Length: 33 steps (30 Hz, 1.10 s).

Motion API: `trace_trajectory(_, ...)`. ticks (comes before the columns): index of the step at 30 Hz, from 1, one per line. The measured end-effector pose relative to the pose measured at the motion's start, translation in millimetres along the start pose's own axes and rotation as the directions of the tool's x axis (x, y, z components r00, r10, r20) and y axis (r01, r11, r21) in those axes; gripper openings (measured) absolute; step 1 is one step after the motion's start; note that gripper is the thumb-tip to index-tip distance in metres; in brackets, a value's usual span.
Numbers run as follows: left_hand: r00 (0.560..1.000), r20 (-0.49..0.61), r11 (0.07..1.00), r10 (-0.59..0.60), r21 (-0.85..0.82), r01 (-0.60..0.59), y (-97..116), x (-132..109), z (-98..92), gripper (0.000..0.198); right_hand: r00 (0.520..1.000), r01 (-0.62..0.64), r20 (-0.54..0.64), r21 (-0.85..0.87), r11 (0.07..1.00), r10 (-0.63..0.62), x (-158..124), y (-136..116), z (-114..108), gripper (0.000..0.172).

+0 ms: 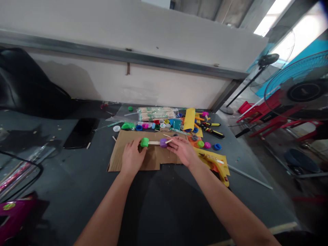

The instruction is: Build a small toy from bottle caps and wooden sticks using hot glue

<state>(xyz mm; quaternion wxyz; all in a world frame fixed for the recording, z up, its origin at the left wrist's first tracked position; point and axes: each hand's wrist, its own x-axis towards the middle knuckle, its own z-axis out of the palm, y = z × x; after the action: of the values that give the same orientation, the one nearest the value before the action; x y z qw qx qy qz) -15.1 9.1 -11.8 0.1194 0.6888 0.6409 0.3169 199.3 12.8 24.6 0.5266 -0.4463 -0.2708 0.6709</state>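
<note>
A thin wooden stick joins a green bottle cap and a purple bottle cap, like an axle with two wheels. It lies over a sheet of brown cardboard. My left hand pinches the green cap at its end. The fingers of my right hand are closed on the purple cap. A second short stick pokes out by the purple cap.
Behind the cardboard lie several coloured bottle caps, a bag of wooden sticks, a yellow paper roll and utility knives. A yellow glue gun rests by my right wrist. A black phone lies left. A fan stands right.
</note>
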Motion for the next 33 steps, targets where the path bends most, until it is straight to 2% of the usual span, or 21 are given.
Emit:
trace_trajectory(6, 0.999, 0.046, 0.992, -0.012, -0.122, 0.018, 2.4, -2.5, 5.2, 0.04, 0.998, -0.021, -0.06, 0.059, 0.998, 0.024, -22.0, 7.0, -7.1, 0.027)
trace_trajectory(14, 0.99, 0.088, 0.984, 0.109, -0.152, -0.095, 10.1, -5.1, 6.6, 0.04, 0.984, -0.058, -0.159, 0.125, 0.99, 0.078, -59.3, 12.7, -11.4, 0.022)
trace_trajectory(19, 0.982, 0.109, 0.966, 0.157, -0.222, -0.13, 14.2, -6.2, 7.4, 0.046, 0.98, -0.081, -0.171, 0.135, 0.988, 0.104, -84.5, 19.1, -12.3, 0.024)
trace_trajectory(25, 0.954, 0.205, 0.941, 0.221, -0.303, -0.153, 21.0, -11.7, 8.7, 0.045, 0.971, -0.13, -0.184, 0.131, 0.983, 0.152, -111.1, 29.2, -14.3, 0.024)
trace_trajectory(33, 0.932, 0.26, 0.938, 0.251, -0.304, -0.167, 31.0, -20.0, 10.6, 0.038, 0.966, -0.191, -0.151, 0.124, 0.974, 0.209, -128.6, 36.0, -24.1, 0.023)
